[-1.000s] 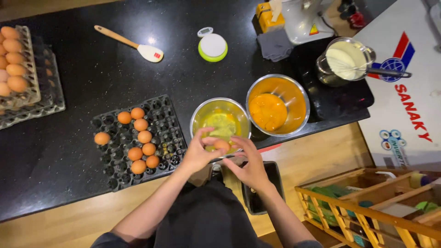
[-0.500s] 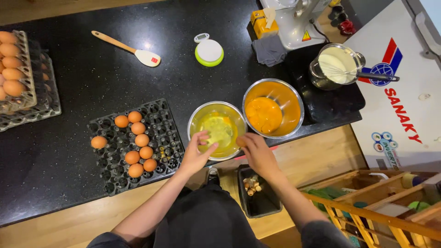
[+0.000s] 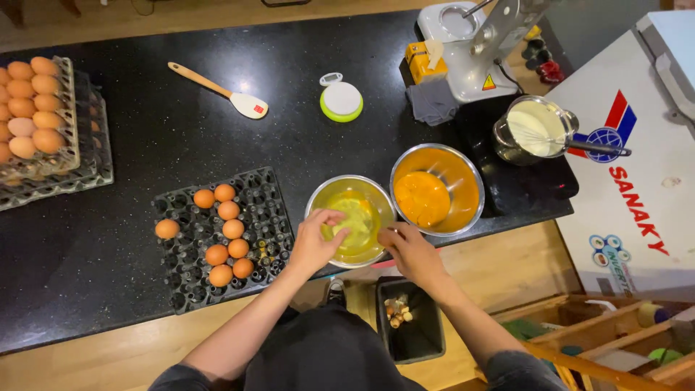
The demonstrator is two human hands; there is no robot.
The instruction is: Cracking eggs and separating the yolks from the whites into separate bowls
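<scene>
Left hand (image 3: 316, 242) cupped over egg-white bowl (image 3: 352, 220), draining; right hand (image 3: 409, 250) at near rim, grip unclear, above bin (image 3: 410, 319).

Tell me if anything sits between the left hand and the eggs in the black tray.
Nothing visible does. The left hand hovers at the near rim of the steel bowl; the eggs lie in the black tray just to its left, with only tray cells and bare counter between.
</scene>
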